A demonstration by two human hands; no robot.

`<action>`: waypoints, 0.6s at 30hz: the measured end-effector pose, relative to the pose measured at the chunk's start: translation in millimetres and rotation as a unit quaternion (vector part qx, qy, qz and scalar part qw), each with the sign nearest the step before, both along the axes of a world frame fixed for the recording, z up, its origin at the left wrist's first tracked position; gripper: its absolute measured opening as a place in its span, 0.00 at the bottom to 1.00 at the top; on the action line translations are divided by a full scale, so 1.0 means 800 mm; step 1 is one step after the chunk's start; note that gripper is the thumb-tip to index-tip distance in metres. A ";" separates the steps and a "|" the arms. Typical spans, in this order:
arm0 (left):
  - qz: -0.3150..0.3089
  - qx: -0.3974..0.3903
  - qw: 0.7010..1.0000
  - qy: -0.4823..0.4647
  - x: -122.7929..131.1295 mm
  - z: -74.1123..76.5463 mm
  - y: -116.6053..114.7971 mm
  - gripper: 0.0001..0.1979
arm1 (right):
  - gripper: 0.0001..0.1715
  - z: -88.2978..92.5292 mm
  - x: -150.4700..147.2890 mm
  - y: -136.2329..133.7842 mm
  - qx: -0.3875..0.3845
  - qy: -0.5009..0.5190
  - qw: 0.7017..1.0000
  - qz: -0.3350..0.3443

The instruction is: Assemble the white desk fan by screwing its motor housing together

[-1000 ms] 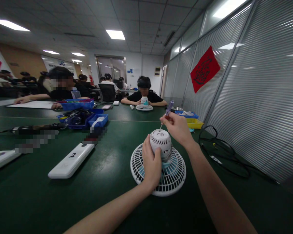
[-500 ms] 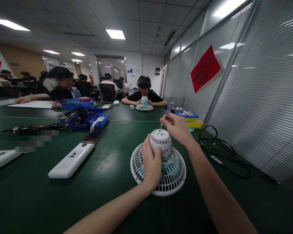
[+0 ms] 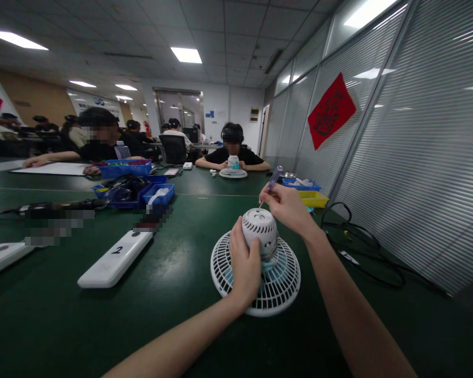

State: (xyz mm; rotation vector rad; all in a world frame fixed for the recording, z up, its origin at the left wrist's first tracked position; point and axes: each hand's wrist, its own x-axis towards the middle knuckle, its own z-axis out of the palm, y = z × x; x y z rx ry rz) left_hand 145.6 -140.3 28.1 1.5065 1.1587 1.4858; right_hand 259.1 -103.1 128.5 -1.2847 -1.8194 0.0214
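At the near side of the green table (image 3: 173,315), a white fan (image 3: 276,299) lies grille-down, its housing (image 3: 263,231) uppermost. The left hand (image 3: 245,262) is wrapped part-way round the housing's near-left side, thumb and fingers spread against it. The right hand (image 3: 287,206) is closed in a fingertip pinch on a translucent screwdriver (image 3: 275,177), whose shaft slants down to the housing's top face; whether the tip is seated cannot be told. Step in hand, as judged: screwdriver work at that face. Recommended — bring the handle into line with the recess, since a tilted tip may slip; apply light downward pressure while turning — and brace the housing low, fingers clear of the shaft, against rotation.
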 end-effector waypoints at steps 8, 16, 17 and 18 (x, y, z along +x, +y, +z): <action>-0.004 -0.004 1.000 0.003 -0.001 0.000 0.000 0.28 | 0.09 -0.004 -0.002 0.005 -0.015 0.032 0.999 -0.019; 0.004 -0.001 1.000 0.002 -0.001 0.001 0.000 0.27 | 0.10 -0.008 -0.006 0.009 -0.002 0.018 0.999 -0.030; 0.004 -0.001 1.000 0.002 -0.001 0.001 0.000 0.28 | 0.10 -0.008 -0.006 0.009 0.003 0.017 0.999 -0.031; 0.002 -0.002 1.000 0.002 -0.001 0.001 0.000 0.28 | 0.10 -0.008 -0.006 0.009 0.009 0.019 0.999 -0.032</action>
